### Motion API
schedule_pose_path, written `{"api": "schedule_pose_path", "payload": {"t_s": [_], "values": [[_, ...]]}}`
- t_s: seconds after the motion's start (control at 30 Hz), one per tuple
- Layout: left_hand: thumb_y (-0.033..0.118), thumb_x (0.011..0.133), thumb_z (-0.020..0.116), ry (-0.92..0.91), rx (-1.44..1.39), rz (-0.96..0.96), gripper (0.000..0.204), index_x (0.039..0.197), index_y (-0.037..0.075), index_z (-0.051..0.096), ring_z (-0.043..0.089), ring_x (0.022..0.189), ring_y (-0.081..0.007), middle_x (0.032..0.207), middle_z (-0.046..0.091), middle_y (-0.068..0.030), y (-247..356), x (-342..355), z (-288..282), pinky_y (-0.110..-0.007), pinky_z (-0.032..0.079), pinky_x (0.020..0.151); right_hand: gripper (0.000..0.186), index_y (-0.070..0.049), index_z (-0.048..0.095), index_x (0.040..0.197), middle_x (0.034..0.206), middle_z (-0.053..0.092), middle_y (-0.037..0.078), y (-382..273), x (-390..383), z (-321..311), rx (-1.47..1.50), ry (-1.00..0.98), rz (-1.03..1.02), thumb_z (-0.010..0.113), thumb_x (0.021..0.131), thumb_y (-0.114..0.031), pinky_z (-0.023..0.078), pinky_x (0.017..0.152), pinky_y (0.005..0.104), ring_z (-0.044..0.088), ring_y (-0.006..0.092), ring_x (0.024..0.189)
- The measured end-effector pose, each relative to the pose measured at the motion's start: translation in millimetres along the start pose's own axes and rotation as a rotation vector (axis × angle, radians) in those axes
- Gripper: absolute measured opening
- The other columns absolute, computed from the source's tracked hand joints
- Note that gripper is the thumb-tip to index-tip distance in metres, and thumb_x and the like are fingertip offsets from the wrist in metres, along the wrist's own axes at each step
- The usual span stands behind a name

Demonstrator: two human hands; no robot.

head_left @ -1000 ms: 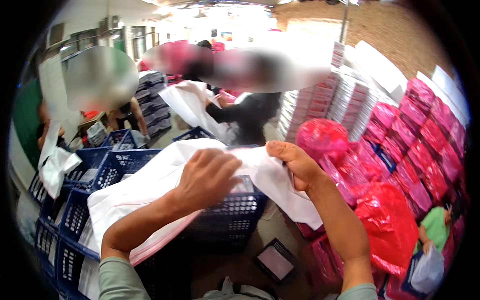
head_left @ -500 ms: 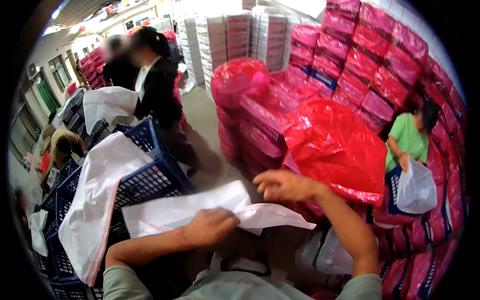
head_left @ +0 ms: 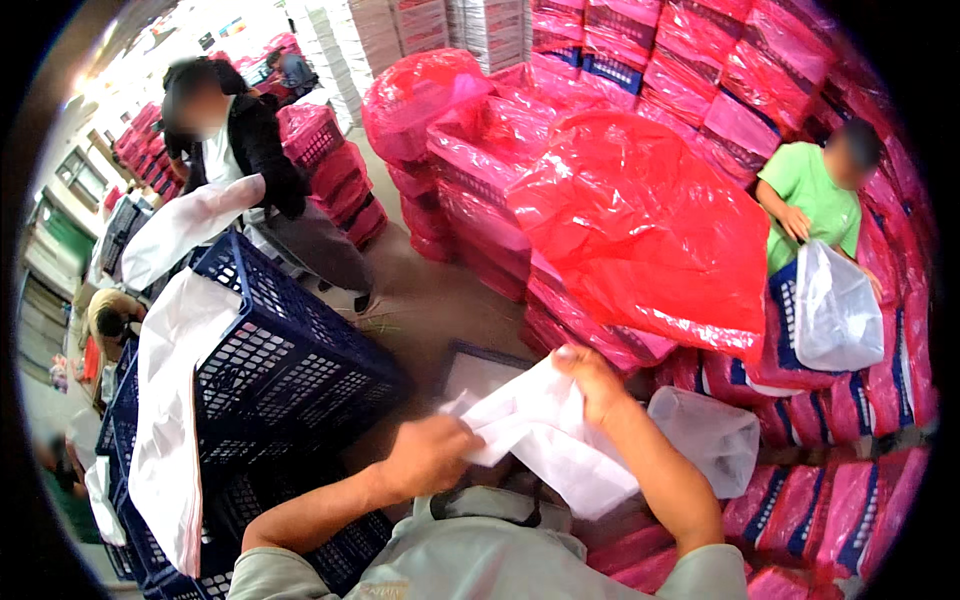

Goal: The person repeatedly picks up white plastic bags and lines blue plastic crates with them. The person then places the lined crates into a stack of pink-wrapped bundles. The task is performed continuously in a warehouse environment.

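Observation:
A thin, limp white bag [head_left: 545, 425] is stretched and crumpled between my two hands, above the floor in front of my body. My left hand [head_left: 435, 455] is closed on its left end. At its upper right edge, my right hand [head_left: 592, 385] pinches the material, and the rest hangs below toward the right forearm. Under the bag, part of an open blue crate [head_left: 480, 368] with a pale inside shows. A similar white bag [head_left: 165, 420] with a reddish edge drapes over the blue crates [head_left: 290, 390] at my left.
Stacks of crates wrapped in red film [head_left: 500, 235] stand ahead, with a big loose red plastic sheet [head_left: 645, 230] on top. To the right, a person in green [head_left: 815, 200] handles a white-lined crate [head_left: 838, 310]. A person in black [head_left: 265, 160] stands beyond the blue crates.
My right hand has come down and inward and now grips the bag. The bag has shifted right and is bunched between both hands. My view has turned and tilted down.

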State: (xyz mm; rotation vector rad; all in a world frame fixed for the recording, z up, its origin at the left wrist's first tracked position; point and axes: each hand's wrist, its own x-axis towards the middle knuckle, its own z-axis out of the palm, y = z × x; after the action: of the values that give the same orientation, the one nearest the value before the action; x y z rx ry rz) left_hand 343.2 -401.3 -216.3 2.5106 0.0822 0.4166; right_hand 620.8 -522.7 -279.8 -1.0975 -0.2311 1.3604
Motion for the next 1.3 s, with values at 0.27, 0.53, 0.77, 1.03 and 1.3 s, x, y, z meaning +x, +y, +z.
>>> {"api": "schedule_pose_path", "payload": {"t_s": [0.27, 0.53, 0.77, 1.03, 1.3], "values": [[0.023, 0.076, 0.081, 0.149, -0.204, -0.078, 0.06, 0.127, 0.004, 0.057, 0.041, 0.134, -0.0402, 0.137, 0.052, -0.0179, -20, 61, 6, -0.049, 0.037, 0.11, 0.021, 0.0, 0.067, 0.104, 0.092, 0.061, -0.005, -12, -32, 44, -0.493, -0.14, -0.162, 0.069, 0.095, -0.018, 0.046, 0.075, 0.0247, 0.053, 0.0044, 0.086], [0.01, 0.075, 0.076, 0.045, -0.356, -0.091, 0.033, 0.105, 0.003, 0.062, 0.066, 0.092, -0.0379, 0.1, 0.065, -0.0146, -102, 49, 45, -0.043, 0.055, 0.08, 0.022, -0.004, 0.067, 0.1, 0.09, 0.063, 0.017, -12, -99, 38, -1.821, 0.282, -0.182, 0.067, 0.078, -0.009, 0.053, 0.078, 0.0469, 0.065, 0.041, 0.09], [0.01, 0.07, 0.072, -0.055, 0.153, 0.065, 0.023, 0.092, 0.012, 0.066, 0.067, 0.076, -0.0286, 0.085, 0.065, -0.007, -154, 41, 30, -0.04, 0.055, 0.067, 0.032, -0.012, 0.071, 0.107, 0.084, 0.063, 0.01, -34, -104, 52, -2.033, 0.79, -0.518, 0.057, 0.079, -0.004, 0.048, 0.075, 0.0448, 0.059, 0.0309, 0.087], [0.033, 0.078, 0.074, -0.703, 0.182, 0.139, 0.024, 0.085, 0.01, 0.075, 0.068, 0.089, -0.03, 0.087, 0.068, -0.0097, -252, -95, 134, -0.048, 0.054, 0.071, 0.017, -0.007, 0.067, 0.104, 0.086, 0.068, 0.017, 161, -112, -47, -1.432, 0.522, 0.074, 0.057, 0.092, -0.01, 0.052, 0.074, 0.0433, 0.069, 0.0334, 0.085], [0.036, 0.074, 0.08, -0.667, -0.023, -0.214, 0.034, 0.091, 0.01, 0.068, 0.066, 0.079, -0.0307, 0.085, 0.064, -0.0071, -287, -110, 117, -0.044, 0.054, 0.069, 0.031, -0.009, 0.066, 0.113, 0.084, 0.065, 0.014, 174, -64, -124, -1.413, 0.1, 0.169, 0.068, 0.082, -0.01, 0.053, 0.066, 0.0435, 0.067, 0.0276, 0.074]]}}
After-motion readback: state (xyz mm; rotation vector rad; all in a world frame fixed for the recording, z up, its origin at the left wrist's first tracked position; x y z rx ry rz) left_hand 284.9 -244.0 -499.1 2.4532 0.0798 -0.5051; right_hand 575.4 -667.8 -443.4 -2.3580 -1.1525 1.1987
